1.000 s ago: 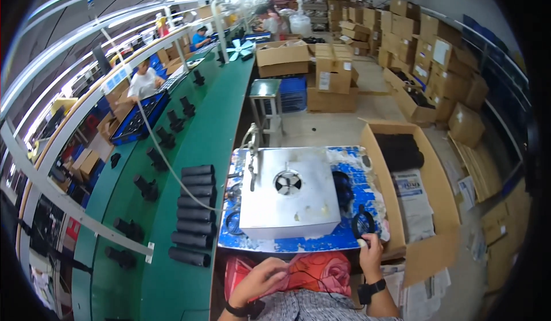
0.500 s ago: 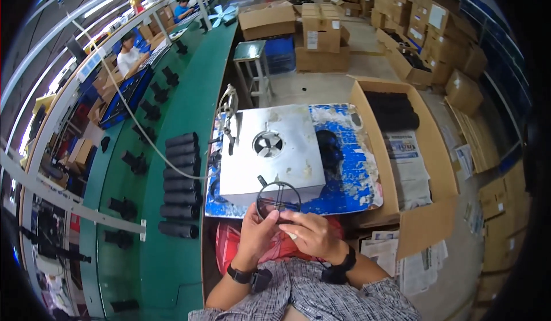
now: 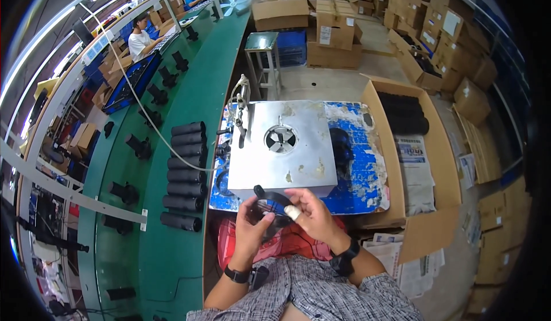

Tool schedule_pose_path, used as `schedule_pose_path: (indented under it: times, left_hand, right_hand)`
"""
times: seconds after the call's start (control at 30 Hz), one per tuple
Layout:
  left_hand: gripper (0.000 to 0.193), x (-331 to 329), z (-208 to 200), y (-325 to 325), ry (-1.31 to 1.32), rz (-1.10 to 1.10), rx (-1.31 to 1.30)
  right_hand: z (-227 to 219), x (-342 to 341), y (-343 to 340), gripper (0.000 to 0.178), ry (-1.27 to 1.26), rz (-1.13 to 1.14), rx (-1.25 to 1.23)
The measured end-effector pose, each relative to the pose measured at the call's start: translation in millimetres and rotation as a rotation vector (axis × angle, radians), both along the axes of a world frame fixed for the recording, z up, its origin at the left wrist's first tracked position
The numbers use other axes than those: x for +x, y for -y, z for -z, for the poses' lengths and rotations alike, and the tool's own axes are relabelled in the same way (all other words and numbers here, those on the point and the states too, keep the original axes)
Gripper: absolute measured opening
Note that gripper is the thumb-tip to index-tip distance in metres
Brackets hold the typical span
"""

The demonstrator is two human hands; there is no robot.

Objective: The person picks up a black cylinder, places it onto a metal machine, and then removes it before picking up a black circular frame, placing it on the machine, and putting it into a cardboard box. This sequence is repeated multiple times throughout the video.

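A black plastic ring [image 3: 276, 196] with a small tab on its rim is tilted between my two hands, just in front of the metal box. My left hand [image 3: 250, 232] grips its left side, thumb inside the near edge. My right hand [image 3: 315, 216] pinches its right side; a pale wrap shows on one of its digits. The ring's lower part is partly hidden by fingers. Beyond it stands the silver metal box [image 3: 275, 172], whose top has a round opening with metal jaws [image 3: 280, 139]. A metal lever fitting [image 3: 241, 100] rises at the box's far left corner.
Black tubes [image 3: 186, 172] lie in a row on the green bench [image 3: 166, 263] at left, with black flanged parts [image 3: 138, 146] beyond. A thin hose [image 3: 135, 91] crosses the bench. To the right is an open carton [image 3: 445, 177]. Two people sit across the bench.
The ring has tipped from facing me to a flatter angle. My right hand has shifted up along its right side, fingers more spread. The view has swung slightly left.
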State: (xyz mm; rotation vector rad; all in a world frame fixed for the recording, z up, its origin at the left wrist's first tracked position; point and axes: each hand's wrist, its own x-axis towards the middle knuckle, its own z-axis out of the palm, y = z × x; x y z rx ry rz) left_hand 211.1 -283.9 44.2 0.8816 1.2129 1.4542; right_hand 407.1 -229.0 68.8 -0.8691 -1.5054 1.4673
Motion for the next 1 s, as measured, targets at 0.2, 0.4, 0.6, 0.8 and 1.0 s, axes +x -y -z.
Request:
schedule_pose_path:
  times: [0.2, 0.4, 0.6, 0.8, 1.0]
  left_hand:
    - [0.051, -5, -2, 6, 0.704, 0.034, -0.121]
    - [0.054, -8, -5, 6, 0.561, 0.109, -0.069]
    - [0.059, -4, -38, 10, 0.530, 0.260, -0.108]
    - [0.059, -8, -17, 6, 0.213, 0.290, -0.256]
    - [0.048, -7, -7, 3, 0.086, 0.201, -0.230]
  right_hand:
    - [-24, -22, 13, 0.038, 0.401, -0.078, 0.365]
    - [2, -29, 18, 0.038, 0.320, -0.159, 0.700]
    - [-33, -6, -4, 0.029, 0.094, 0.042, 0.221]
    - [0, 8, -13, 0.040, 0.284, -0.101, 0.127]
    - [10, 6, -2, 0.047, 0.269, -0.020, 0.158]
